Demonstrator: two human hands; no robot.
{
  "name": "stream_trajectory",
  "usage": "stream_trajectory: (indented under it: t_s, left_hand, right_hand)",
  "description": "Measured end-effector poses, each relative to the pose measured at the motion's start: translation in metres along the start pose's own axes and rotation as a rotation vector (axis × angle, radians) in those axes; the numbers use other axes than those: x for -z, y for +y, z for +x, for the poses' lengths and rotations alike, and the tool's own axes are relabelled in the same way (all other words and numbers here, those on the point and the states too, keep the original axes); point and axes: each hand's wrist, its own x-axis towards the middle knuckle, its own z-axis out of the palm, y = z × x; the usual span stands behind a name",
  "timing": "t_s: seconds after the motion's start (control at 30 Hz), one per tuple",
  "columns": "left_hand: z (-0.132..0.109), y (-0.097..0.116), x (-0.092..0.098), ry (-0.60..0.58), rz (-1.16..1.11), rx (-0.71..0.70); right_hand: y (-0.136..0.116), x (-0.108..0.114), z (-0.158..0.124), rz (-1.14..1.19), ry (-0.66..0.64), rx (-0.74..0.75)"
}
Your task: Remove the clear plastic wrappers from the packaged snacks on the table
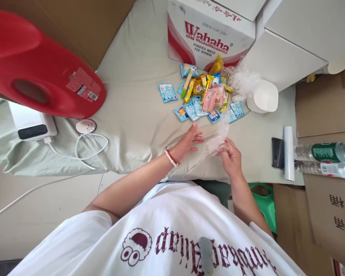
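Note:
My right hand [231,155] pinches a clear plastic bag [217,142], thin and crumpled, which stretches up towards the snack pile. To its left, my left hand [189,143] holds nothing, with its fingers apart and its palm facing the bag. Beyond both hands lies a heap of small wrapped snacks: light blue packets [192,110], yellow packets [197,87] and pink packets [213,99]. One blue packet [167,92] lies a little apart on the left. More crumpled clear plastic [244,80] sits at the heap's right side, against a white bowl [263,96].
A Wahaha water carton [209,38] stands behind the heap. At left are a large red jug [46,65], a white power bank [31,122] with a cable and a round pink item [86,126]. At right lie a white roll [289,153], a black object [277,152] and plastic bottles [324,152].

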Motion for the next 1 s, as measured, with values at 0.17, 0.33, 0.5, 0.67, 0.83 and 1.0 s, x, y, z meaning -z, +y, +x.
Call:
stream_trajectory:
  t_s: [0.17, 0.33, 0.5, 0.67, 0.83, 1.0]
  left_hand:
    - [0.008, -0.001, -0.002, 0.030, 0.190, -0.071]
    - [0.022, -0.024, -0.003, 0.206, 0.375, -0.194]
    - [0.031, -0.035, 0.017, 0.432, 0.338, -0.236]
    - [0.025, -0.043, 0.033, 0.569, 0.426, -0.280]
    - [0.019, -0.058, 0.029, 0.602, 0.545, -0.319]
    - [0.009, -0.073, 0.021, 0.746, 0.908, -0.604]
  right_hand:
    - [0.002, 0.002, -0.008, -0.397, -0.081, 0.024]
    - [0.008, -0.005, -0.017, -0.373, -0.085, -0.028]
    - [0.031, 0.007, -0.035, -0.262, 0.056, -0.113]
    - [0.054, 0.046, -0.045, -0.077, -0.153, -0.272]
    - [0.057, 0.062, -0.013, -0.106, 0.022, -0.349]
    - [0.060, 0.012, 0.027, -0.285, -0.029, -0.307]
